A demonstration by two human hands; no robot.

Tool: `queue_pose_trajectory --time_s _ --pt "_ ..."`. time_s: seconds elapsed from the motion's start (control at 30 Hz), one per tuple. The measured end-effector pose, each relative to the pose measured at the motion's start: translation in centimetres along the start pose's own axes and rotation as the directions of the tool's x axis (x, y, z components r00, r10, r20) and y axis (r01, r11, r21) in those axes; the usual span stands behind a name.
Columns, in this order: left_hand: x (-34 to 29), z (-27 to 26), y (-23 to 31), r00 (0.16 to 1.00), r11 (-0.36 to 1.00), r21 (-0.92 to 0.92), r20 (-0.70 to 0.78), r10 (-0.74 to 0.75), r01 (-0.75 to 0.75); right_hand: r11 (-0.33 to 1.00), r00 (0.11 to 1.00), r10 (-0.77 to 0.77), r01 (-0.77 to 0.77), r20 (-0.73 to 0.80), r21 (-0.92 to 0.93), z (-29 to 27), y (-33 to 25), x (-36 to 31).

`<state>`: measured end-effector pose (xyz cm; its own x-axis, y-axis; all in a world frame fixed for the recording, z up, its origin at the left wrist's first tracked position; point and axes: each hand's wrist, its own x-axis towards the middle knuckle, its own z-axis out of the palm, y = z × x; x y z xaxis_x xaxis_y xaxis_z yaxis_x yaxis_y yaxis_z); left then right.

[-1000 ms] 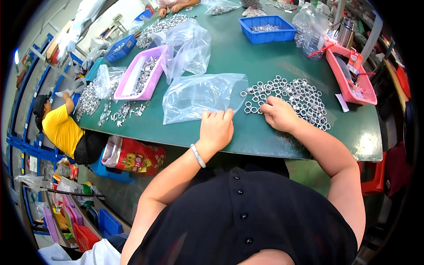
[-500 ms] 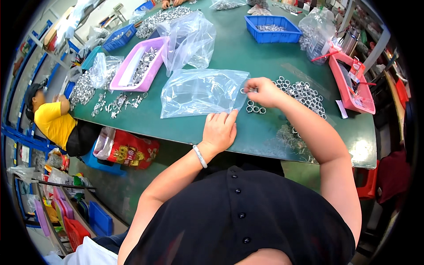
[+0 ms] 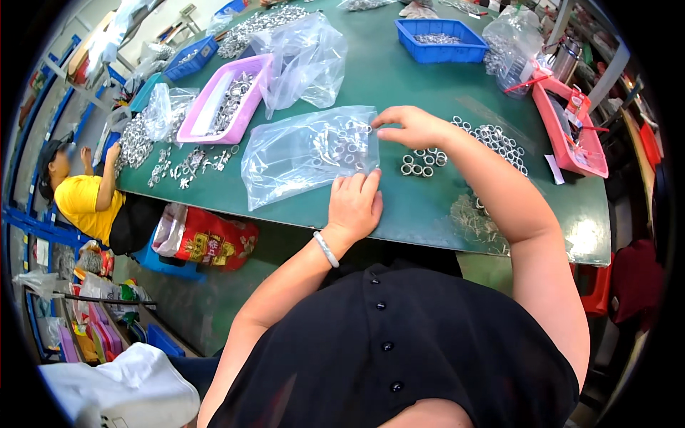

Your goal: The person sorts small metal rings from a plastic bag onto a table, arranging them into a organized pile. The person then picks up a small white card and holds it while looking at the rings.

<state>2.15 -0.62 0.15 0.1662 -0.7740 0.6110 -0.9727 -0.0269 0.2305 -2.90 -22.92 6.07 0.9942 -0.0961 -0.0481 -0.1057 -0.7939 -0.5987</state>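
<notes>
Clear bag point(image 3: 282, 160) lengthwise left-right, mouth rightward; left hand point(image 3: 354, 207) bunched at near corner, grip unclear; right hand point(image 3: 415, 127) parted, seemingly empty

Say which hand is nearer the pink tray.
Right. The right hand is left of the pink tray, beside the clear bag; the left hand is farther left, at the bag's near corner.

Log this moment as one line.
left hand: at near right corner of clear bag; right hand: open at bag's right edge; in bag: metal pieces; on table: loose rings
</notes>
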Motion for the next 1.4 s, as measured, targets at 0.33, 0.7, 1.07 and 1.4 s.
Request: queue_pose_trajectory --time_s 0.33,0.7,1.07,1.4 --pt "0.1 0.0 0.1 1.0 0.999 -0.032 -0.017 -0.002 0.002 0.823 0.975 -0.036 -0.095 -0.219 -0.56 4.2 2.1 -6.8" --pt "0.0 0.0 -0.2 1.0 0.999 -0.048 0.016 -0.017 0.018 0.84 0.947 -0.143 -0.038 -0.287 -0.542 4.7 1.3 -6.7" --pt "-0.6 0.4 0.0 0.998 0.998 -0.064 -0.055 0.016 -0.019 0.801 0.903 -0.252 -0.007 -0.349 -0.598 5.2 1.0 -7.0" --pt "-0.5 0.0 -0.4 0.999 0.997 -0.07 0.007 -0.036 0.037 0.832 0.931 -0.23 0.037 -0.284 -0.554 4.5 1.7 -6.1"
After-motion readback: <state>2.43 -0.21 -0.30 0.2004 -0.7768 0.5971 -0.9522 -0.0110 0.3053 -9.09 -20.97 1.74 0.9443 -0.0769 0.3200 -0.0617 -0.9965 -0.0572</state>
